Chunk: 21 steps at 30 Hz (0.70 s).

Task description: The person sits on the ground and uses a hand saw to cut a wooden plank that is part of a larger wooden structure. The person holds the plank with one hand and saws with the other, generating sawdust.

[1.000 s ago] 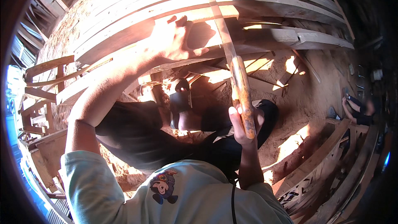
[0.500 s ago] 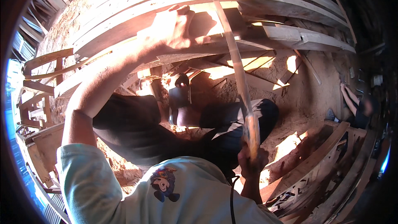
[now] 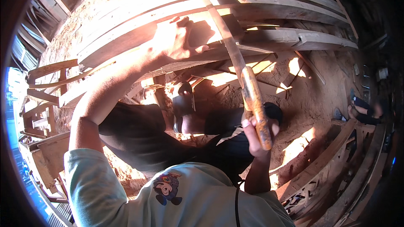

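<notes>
My right hand (image 3: 258, 136) grips the worn, mottled wooden handle (image 3: 254, 92) of a long straight saw. Its blade (image 3: 224, 29) slants up and away from me across a pale timber board (image 3: 267, 35). My left hand (image 3: 176, 40) is pressed on that board left of the blade, fingers curled over it in strong sunlight. My crossed legs in dark clothing (image 3: 139, 134) are below, with a dark sandal (image 3: 183, 98) on one foot.
More long beams (image 3: 282, 10) lie beyond the board. A wooden frame (image 3: 48, 67) stands at left, more framing (image 3: 320, 159) at lower right. Scraps lie on sandy ground (image 3: 303, 96). A co-worker (image 3: 366, 113) is low at the far right.
The saw moved toward me, then away again, and its handle now sits farther right while the blade tip shifted left. My left hand stayed on the board. The co-worker's arms changed position.
</notes>
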Motion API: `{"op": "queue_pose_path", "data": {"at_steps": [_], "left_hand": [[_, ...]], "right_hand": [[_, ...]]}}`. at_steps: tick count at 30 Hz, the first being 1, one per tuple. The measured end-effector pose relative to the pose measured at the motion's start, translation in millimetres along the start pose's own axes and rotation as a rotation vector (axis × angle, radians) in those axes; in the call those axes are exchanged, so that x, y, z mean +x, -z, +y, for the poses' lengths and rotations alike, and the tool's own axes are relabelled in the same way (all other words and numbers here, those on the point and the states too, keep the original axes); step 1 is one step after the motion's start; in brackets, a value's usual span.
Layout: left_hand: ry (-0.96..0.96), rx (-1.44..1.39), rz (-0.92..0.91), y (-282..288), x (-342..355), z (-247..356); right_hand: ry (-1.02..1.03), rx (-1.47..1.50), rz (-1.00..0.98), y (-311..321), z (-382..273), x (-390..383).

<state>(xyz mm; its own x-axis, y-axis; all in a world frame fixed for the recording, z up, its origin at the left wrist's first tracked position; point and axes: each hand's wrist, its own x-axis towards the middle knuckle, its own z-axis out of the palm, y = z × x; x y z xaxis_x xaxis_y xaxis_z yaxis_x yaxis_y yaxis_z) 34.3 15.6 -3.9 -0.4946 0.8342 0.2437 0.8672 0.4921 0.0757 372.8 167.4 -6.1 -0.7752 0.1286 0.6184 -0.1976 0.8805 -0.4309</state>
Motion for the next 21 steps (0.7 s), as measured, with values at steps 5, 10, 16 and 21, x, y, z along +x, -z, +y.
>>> {"op": "queue_pose_path", "data": {"at_steps": [5, 10, 16, 21], "left_hand": [[0.112, 0.022, 0.039, 11.2, -7.5, 3.3], [0.093, 0.103, 0.011, 6.2, 2.7, 7.1], [-0.434, 0.630, 0.610, -12.6, -26.4, -30.0], [-0.562, 0.391, 0.636, -10.7, -2.8, -32.7]], "right_hand": [[-0.545, 0.492, 0.067, 0.7, 17.3, -17.5], [-0.542, 0.720, 0.203, 8.0, 13.3, -51.3], [-0.419, 0.361, 0.170, 8.6, 60.4, -108.6], [-0.587, 0.624, 0.395, 19.1, 35.2, -75.0]]}}
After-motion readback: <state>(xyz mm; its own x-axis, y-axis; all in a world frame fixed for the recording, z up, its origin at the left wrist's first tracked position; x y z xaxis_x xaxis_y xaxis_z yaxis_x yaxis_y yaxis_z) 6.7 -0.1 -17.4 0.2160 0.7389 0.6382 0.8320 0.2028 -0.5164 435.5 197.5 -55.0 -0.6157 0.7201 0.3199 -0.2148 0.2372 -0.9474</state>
